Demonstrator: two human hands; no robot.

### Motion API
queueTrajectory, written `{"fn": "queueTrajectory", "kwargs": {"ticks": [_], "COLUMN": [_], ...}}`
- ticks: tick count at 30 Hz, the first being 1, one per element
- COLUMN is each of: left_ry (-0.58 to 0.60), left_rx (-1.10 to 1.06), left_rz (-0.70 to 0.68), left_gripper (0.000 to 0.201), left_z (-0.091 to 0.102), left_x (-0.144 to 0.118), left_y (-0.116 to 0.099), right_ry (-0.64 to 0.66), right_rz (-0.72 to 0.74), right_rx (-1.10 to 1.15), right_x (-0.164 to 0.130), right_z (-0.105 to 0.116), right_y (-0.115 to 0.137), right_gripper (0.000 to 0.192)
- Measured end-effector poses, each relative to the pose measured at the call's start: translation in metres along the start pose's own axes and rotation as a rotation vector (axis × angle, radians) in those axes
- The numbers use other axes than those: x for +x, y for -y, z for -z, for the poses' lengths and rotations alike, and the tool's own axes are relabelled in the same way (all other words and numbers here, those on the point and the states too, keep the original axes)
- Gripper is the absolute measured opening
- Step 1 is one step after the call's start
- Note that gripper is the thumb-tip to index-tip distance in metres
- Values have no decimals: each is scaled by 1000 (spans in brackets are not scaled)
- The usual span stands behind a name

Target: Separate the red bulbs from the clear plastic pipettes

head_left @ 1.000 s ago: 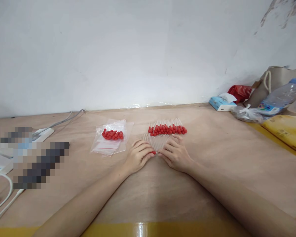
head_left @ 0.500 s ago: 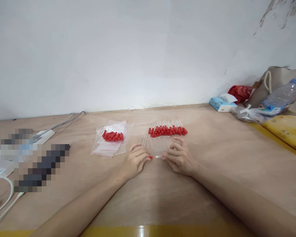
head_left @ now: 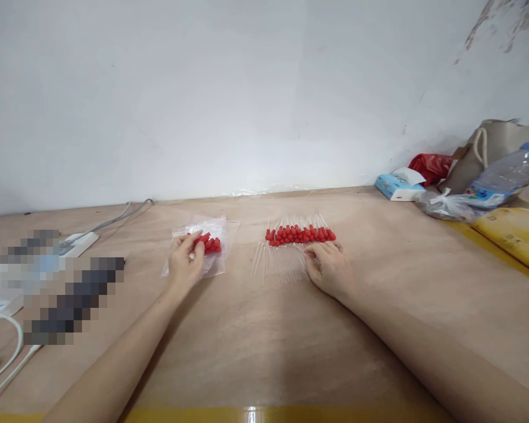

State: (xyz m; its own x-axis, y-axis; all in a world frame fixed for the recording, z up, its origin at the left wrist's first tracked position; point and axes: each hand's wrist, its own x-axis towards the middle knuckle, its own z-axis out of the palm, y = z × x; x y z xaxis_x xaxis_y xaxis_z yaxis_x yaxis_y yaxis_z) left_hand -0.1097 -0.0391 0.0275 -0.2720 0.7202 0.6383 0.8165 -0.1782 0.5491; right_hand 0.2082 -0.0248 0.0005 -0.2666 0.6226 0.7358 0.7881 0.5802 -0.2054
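My left hand (head_left: 186,263) lies on a clear plastic bag (head_left: 215,263) at the left centre of the table, thumb and fingers spread over the small red rubber caps (head_left: 210,243) in it. I cannot see a cap gripped. My right hand (head_left: 330,269) rests palm down at the right end of a fan of bare clear glass tubes (head_left: 273,265), fingertips touching them. Just behind those tubes lies a row of several tubes fitted with red caps (head_left: 300,234).
The table is covered in brown paper (head_left: 264,352) and stands against a white wall. At the left are a white power strip (head_left: 77,241), cables (head_left: 9,358) and blurred items. At the right are a tissue pack (head_left: 394,185), a red bag (head_left: 429,164), a water bottle (head_left: 505,173) and a yellow package (head_left: 514,235).
My left hand left the tubes, where it held a red cap at its fingertips, and moved left onto the bag of caps. My right hand shifted slightly right along the tubes.
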Motion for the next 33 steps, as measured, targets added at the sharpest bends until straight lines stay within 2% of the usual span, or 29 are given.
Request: {"fn": "queueTrajectory", "kwargs": {"ticks": [2, 5, 8, 12, 17, 20, 23, 24, 27, 28, 30, 33], "left_ry": [4, 1, 27, 125, 136, 70, 28, 64, 293, 343, 371, 412], "left_rx": [-1, 102, 207, 278, 335, 381, 388, 354, 267, 235, 194, 175], "left_rz": [101, 176, 276, 315, 337, 314, 110, 14, -217, -233, -196, -144], "left_gripper": [34, 41, 34, 30, 35, 33, 24, 22, 18, 18, 17, 20], "left_z": [7, 13, 14, 11, 15, 17, 6, 0, -27, -36, -54, -76], "left_x": [18, 39, 47, 45, 46, 45, 33, 27, 9, 5, 4, 12], "left_y": [18, 42, 56, 63, 60, 47, 20, 8, -29, -40, -58, -76], "right_ry": [-16, -4, 37, 98, 147, 168, 187, 189, 167, 153, 113, 49], "right_rz": [21, 71, 111, 161, 174, 164, 151, 147, 124, 109, 67, -13], "right_rx": [-28, -83, -97, -64, -39, -27, -17, -13, -3, 1, 13, 43], "right_x": [1, 1, 1, 1, 1, 1, 1, 0, 0, -1, -2, -3], "right_z": [-1, -4, -4, 1, 5, 4, 4, 4, 5, 5, 5, 3], "right_y": [0, 0, 3, 9, 11, 10, 8, 8, 7, 6, 4, 0], "right_gripper": [14, 16, 17, 15, 23, 27, 31, 32, 32, 31, 28, 23]}}
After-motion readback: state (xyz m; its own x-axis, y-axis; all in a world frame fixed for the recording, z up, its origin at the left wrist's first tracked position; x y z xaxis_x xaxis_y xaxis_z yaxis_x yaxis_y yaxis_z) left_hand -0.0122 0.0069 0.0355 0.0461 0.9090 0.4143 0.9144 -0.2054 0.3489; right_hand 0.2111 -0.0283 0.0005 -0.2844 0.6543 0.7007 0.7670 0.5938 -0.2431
